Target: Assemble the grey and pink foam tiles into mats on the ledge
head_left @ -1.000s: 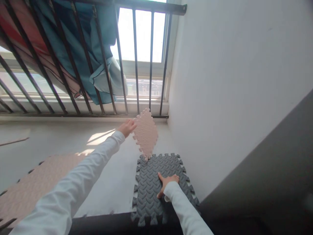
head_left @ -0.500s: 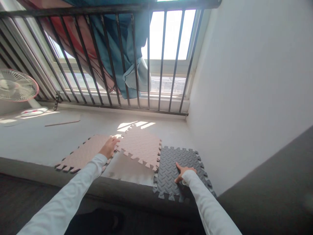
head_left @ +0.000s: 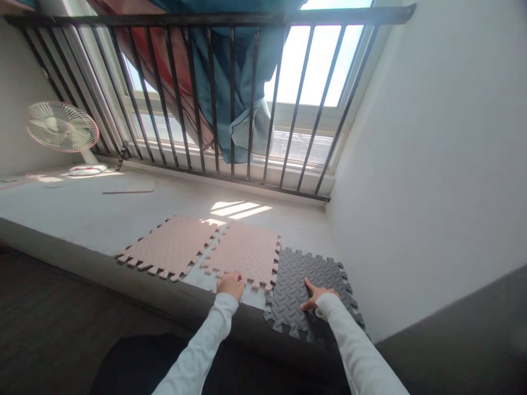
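Three interlocking foam mat tiles lie in a row on a pale ledge. My left hand [head_left: 231,285] is closed at the near edge of the middle pink foam tile [head_left: 249,249], fingers curled on that edge; the fingertips are partly hidden. My right hand [head_left: 319,295] rests on the dark grey foam tile [head_left: 294,274], thumb and fingers spread. The grey tile's left teeth meet the right edge of the middle tile. Another pink foam tile [head_left: 171,244] lies to the left, with a narrow gap between it and the middle one.
A black metal railing [head_left: 226,178] runs along the back, before a window and a blue and red curtain [head_left: 222,93]. A fan [head_left: 61,129] stands at the far left. A thin strip [head_left: 127,192] lies on the ledge [head_left: 82,219]. A white wall [head_left: 432,164] closes the right side.
My left hand has moved from the middle tile's left corner to its near edge. That tile has turned and come nearer, straighter beside the grey one. My right hand stays on the grey tile.
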The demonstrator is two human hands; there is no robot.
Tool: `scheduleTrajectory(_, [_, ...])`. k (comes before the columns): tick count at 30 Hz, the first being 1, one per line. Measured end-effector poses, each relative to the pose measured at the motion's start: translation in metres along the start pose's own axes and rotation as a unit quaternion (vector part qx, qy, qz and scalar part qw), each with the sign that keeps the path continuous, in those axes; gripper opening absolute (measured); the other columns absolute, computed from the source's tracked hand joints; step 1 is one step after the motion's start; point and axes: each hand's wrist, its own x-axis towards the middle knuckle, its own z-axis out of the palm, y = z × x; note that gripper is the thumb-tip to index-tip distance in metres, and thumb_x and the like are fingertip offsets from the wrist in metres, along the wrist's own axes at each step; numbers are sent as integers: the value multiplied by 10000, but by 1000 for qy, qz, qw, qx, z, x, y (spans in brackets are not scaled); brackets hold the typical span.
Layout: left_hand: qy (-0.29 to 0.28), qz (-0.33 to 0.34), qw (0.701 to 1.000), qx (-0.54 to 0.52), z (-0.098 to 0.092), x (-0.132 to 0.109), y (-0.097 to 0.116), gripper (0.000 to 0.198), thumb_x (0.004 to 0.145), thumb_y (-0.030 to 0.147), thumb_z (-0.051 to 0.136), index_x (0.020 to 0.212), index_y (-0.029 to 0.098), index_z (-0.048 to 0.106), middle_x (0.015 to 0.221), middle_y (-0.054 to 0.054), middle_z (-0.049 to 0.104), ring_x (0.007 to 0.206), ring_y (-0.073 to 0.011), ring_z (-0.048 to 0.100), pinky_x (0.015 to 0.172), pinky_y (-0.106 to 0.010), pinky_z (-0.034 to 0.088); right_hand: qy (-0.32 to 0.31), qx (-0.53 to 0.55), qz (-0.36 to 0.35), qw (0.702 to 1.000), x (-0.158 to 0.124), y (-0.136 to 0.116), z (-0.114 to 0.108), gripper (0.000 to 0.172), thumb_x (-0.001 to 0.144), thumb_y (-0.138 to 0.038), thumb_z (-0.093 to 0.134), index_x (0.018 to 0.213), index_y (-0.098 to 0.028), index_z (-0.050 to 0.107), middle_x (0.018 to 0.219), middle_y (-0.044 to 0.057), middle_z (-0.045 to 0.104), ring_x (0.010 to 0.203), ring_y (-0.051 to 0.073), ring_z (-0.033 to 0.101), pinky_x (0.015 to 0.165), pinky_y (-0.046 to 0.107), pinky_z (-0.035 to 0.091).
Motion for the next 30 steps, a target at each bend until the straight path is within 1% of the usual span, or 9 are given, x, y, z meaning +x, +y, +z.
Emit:
scheduleTrajectory(4, [-2,-4,999,51,10,-1,8,214,766,291,457,916,196,575,1021,-98,602,1034,-241,496,832,-386,378,-8,-2,-1,1000,0,0,-1,1057,442,-641,655,1344,-404,156,1312,68,441,1214,346,351,948,503,295])
scheduleTrajectory(9, [1,24,994,107,15,2,14,334,767,229,444,1086,165,517,1085,-139,572,1067,-269,475,854,-412,371,-5,2,-3,1000,1,0,-1,1069,422,-658,653,1342,-406,168,1306,67,449,1205,355,360,938,520,301])
scheduleTrajectory(12, [0,23,994,105,12,4,17,284,767,203,417,1024,168,534,1044,-135,576,1014,-250,515,815,-378,404,-4,4,-2,1000,1,0,-1,1073,420,-653,657,1342,-405,168,1309,65,445,1207,357,357,942,523,300])
scheduleTrajectory(15, [17,7,998,55,-1,10,18,229,762,236,422,952,180,537,1024,-109,567,901,-215,564,742,-333,439,-12,3,1,1000,2,0,-1,1067,437,-626,665,1343,-413,142,1319,51,434,1214,348,350,951,511,298])
scheduleTrajectory(17, [63,1,998,9,-19,19,18,192,746,249,448,899,178,542,980,-91,577,854,-192,572,731,-305,445,-13,2,3,1000,3,0,-1,1062,444,-613,669,1340,-422,133,1323,47,430,1216,345,349,952,495,302])
scheduleTrajectory(19, [135,7,990,-33,-44,31,15,155,724,255,485,837,172,550,912,-76,596,845,-173,570,750,-274,442,-11,0,3,1000,5,1,1,1068,442,-621,668,1341,-421,128,1322,58,429,1215,347,349,948,492,305])
scheduleTrajectory(23, [247,26,964,-94,-108,60,0,124,674,266,537,755,174,558,803,-40,623,794,-158,583,762,-251,444,-8,-3,1,1000,11,2,5,1087,428,-658,653,1345,-411,123,1317,65,435,1216,353,344,943,509,304])
scheduleTrajectory(27, [340,8,930,-140,-169,77,-31,156,622,297,570,723,178,557,715,-11,622,721,-165,599,706,-263,463,-7,2,-2,1000,12,1,5,1086,418,-655,656,1338,-429,125,1315,51,440,1211,350,354,939,517,307])
scheduleTrajectory(30, [443,21,883,-154,-195,79,-66,182,599,317,573,711,175,549,708,-13,617,706,-161,602,709,-264,472,-5,2,-4,1000,10,1,4,1083,422,-654,653,1340,-424,127,1312,48,443,1205,353,362,936,527,306])
